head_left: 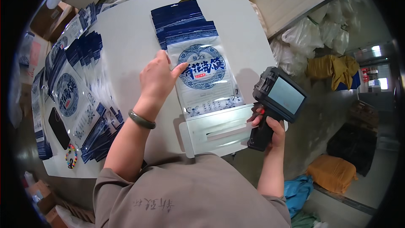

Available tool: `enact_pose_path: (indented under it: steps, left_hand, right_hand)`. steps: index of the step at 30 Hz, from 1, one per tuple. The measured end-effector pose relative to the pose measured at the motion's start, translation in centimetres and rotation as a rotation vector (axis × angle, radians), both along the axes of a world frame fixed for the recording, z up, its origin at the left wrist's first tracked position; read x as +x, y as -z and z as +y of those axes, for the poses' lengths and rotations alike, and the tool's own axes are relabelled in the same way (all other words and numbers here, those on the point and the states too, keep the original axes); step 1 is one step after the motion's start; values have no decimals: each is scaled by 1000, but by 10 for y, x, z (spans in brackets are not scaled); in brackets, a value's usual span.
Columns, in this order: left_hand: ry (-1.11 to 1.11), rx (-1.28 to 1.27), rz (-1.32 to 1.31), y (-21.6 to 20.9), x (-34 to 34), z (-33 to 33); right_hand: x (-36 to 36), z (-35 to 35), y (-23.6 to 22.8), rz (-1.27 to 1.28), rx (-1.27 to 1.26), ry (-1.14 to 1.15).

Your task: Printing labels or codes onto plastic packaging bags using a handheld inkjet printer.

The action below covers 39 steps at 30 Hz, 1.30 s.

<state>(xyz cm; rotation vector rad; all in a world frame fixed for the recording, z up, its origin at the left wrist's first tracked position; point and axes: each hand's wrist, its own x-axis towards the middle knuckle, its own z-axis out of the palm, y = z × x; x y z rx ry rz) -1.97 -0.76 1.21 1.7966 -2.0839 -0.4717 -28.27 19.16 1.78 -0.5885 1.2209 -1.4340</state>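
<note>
Head view: left grip (157, 75), at ten o'clock, fingers spread, thumb over the blue-and-white pouch stack (204, 69) at twelve; right grip (272, 131), at four, wrapped around a black handheld device (276, 97). Fanned pouches (71, 93) lie at nine on the table (126, 25).

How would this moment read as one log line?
left hand: thumb over blue-white pouch | right hand: gripping black handheld device | more pouches: piled left on white table

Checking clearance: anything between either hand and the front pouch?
Left hand: nothing visible; its thumb is over the pouch. Right hand, gripping a black device: the white tray at the pouch's lower edge lies partly between.
</note>
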Motion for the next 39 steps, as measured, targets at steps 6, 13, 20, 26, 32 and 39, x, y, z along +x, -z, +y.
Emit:
enact_pose_path:
  steps: [6,13,20,26,32,39]
  left_hand:
    - [-20,60,130,11,5,1]
    - [-59,-218,462,3,22,19]
    - [-193,-734,602,-64,177,42]
    - [-601,-506,306,-31,319,24]
    - [-712,-434,221,-4,327,12]
    - [239,364,586,-51,82,79]
  right_hand:
    - [-8,4,9,-21,-34,-5]
    - [-24,12,30,-269,-76,12]
    - [-23,12,30,-232,-79,11]
    - [-22,11,28,-179,-99,-26]
    - [-19,8,26,-119,-99,-14]
    - [-21,11,26,-83,-94,-21]
